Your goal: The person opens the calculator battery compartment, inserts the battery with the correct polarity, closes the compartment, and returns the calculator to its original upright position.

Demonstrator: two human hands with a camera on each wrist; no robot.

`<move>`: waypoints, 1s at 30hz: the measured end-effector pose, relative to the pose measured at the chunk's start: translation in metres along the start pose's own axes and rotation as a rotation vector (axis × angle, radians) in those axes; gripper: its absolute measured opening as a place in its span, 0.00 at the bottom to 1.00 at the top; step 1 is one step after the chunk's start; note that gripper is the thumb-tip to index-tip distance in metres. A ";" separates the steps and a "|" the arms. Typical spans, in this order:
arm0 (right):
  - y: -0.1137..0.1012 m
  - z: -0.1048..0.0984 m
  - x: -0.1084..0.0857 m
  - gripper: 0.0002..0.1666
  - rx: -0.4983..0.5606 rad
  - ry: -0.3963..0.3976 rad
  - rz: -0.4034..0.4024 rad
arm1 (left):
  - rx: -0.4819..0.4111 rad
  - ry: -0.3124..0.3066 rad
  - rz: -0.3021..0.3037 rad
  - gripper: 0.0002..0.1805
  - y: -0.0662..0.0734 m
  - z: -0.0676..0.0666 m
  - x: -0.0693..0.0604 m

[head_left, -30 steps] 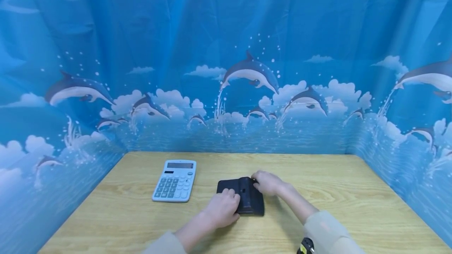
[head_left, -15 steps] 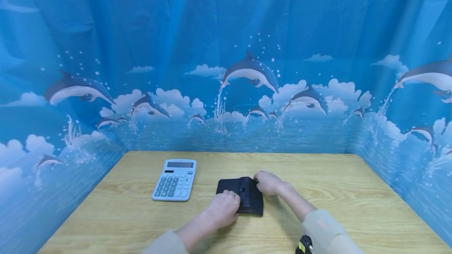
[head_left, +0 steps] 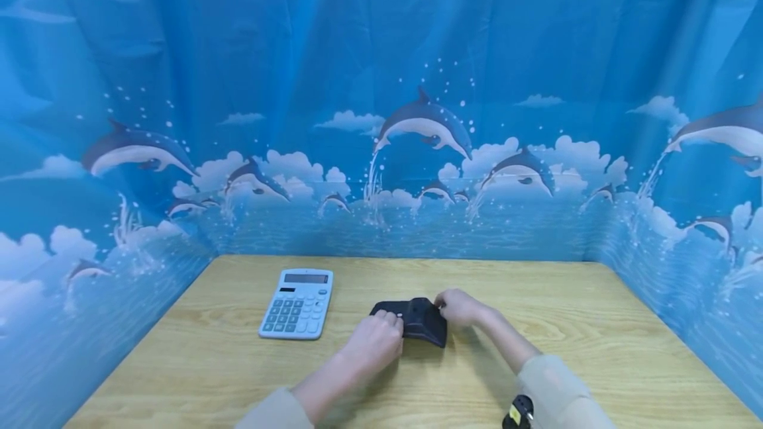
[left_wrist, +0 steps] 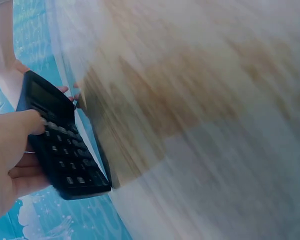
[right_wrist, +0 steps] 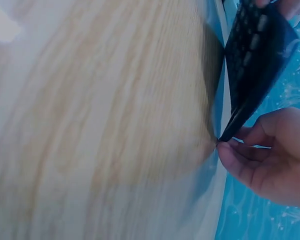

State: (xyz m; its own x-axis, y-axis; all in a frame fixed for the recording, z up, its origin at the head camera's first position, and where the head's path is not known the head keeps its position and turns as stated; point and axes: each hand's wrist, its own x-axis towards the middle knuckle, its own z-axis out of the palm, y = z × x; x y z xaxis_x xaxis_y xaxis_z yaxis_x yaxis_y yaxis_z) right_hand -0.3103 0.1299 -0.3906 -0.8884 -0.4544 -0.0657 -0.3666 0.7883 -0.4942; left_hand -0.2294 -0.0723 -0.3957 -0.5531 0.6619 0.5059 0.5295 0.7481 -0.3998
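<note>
A black calculator (head_left: 420, 320) is tilted up off the wooden table, its back toward the head camera. My left hand (head_left: 374, 341) grips its left side. In the left wrist view, the thumb of my left hand (left_wrist: 12, 145) lies over the keys of the black calculator (left_wrist: 67, 155), with fingers behind it. At the other end, my right hand (head_left: 462, 308) pinches its far right edge. The right wrist view shows my right hand (right_wrist: 275, 152) with thumb and fingertips at a corner of the black calculator (right_wrist: 257, 65), close to the table surface.
A light blue calculator (head_left: 296, 304) lies face up on the wooden table (head_left: 548, 310), left of the hands. A blue curtain (head_left: 381, 32) with printed dolphins stands around the table's back and sides. A black device with a yellow label (head_left: 517, 413) sits by the right sleeve.
The black calculator's near edge has lifted, tilting it up from nearly flat. My left hand has risen slightly with it. My right hand has shifted a little to the right at its edge.
</note>
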 end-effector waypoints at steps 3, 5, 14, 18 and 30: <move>0.001 0.000 -0.002 0.19 0.069 0.002 0.024 | 0.020 0.041 -0.007 0.15 -0.001 0.000 0.001; 0.003 -0.001 -0.004 0.21 0.125 -0.002 0.043 | 0.016 0.056 -0.012 0.17 -0.002 -0.001 0.002; 0.019 -0.011 -0.010 0.33 0.332 -0.022 -0.021 | -0.095 0.122 -0.016 0.14 -0.008 -0.004 0.003; 0.023 -0.014 -0.012 0.26 0.319 -0.010 -0.098 | -0.174 0.182 -0.047 0.11 -0.013 -0.007 0.005; 0.020 -0.016 -0.010 0.12 0.276 0.110 -0.181 | -0.260 0.241 -0.126 0.07 -0.024 -0.012 0.009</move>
State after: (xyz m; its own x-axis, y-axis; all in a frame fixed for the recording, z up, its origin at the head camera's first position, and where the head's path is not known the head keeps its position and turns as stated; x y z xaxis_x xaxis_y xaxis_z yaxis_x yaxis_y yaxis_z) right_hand -0.3134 0.1563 -0.3863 -0.8458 -0.5173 0.1307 -0.4458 0.5505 -0.7059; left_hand -0.2391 -0.0851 -0.3722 -0.4733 0.5124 0.7165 0.6296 0.7657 -0.1317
